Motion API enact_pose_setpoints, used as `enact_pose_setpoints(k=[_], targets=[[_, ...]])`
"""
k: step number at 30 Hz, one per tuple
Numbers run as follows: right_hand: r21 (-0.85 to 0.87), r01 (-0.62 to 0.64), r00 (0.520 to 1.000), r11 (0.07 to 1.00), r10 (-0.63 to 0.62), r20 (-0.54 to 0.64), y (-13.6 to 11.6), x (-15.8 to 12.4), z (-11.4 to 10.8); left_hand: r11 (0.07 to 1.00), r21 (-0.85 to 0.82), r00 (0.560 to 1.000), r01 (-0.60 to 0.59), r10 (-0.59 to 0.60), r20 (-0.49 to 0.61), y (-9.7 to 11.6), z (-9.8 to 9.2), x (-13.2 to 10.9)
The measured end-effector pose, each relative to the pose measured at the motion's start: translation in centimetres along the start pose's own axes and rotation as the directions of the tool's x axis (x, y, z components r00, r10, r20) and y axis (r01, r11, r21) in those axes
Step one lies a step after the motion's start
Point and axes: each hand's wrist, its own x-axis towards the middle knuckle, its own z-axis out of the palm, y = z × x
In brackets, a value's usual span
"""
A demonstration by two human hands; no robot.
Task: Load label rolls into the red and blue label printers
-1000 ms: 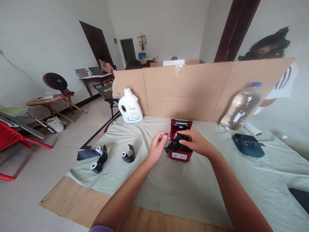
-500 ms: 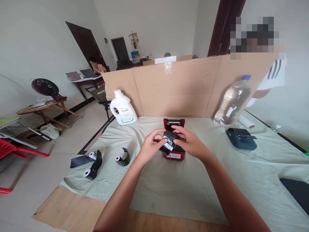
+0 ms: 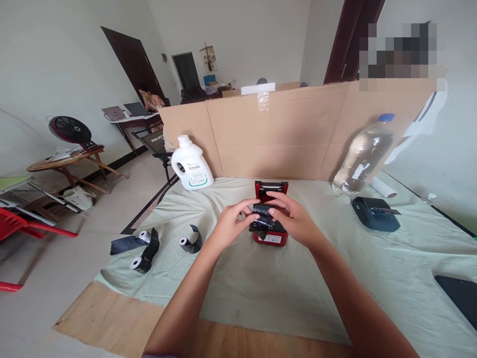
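Note:
A small red label printer (image 3: 271, 237) stands with its lid up on the pale green cloth (image 3: 298, 278). Just above it, both hands hold one paper roll in black wrapping (image 3: 261, 215). My left hand (image 3: 233, 223) pinches the roll's left end with curled fingers. My right hand (image 3: 292, 216) grips the right side, thumb and fingers closed over the wrapping. A strip of the black wrap hangs down over the printer's front.
Three more rolls with loose black wrap (image 3: 143, 251) (image 3: 190, 239) lie at the left. A white detergent jug (image 3: 191, 164) and a clear bottle (image 3: 359, 156) stand against a cardboard screen (image 3: 298, 129). A dark blue printer (image 3: 374, 214) sits right. People are behind the screen.
My left hand has closed in on the roll, and both hands have turned it above the printer. The camera shifted slightly.

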Motion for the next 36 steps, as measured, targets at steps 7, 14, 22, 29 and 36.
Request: enact_pose_setpoints(k=[7, 14, 22, 29, 36], targets=[[-0.077, -0.042, 0.999, 0.996, 0.044, 0.027, -0.4, -0.2, 0.5, 0.981, 0.142, 0.988, -0.129, 0.115, 0.105, 1.3, -2.2, 0.1], [-0.213, 0.045, 0.999, 0.976, -0.039, 0.031, -0.2, -0.2, 1.0, 0.99, 0.121, 0.995, -0.067, 0.056, 0.088, 1.5, -2.5, 0.0], [0.046, 0.007, 0.989, 0.999, 0.0, -0.147, 2.8, -0.1, 6.5, 0.923, 0.38, 0.998, 0.055, -0.054, -0.014, 0.4, -6.6, -0.4], [-0.088, 0.156, 0.959, 0.984, -0.13, 0.253, 9.7, -4.7, 16.7, 0.385, 0.846, 0.866, 0.37, -0.473, -0.164, -10.1, -15.5, 1.3], [-0.192, 0.21, 0.93, 0.958, -0.136, 0.341, 10.9, -4.8, 16.8, 0.224, 0.873, 0.736, 0.433, -0.647, -0.199, -16.7, -16.3, -1.7]])
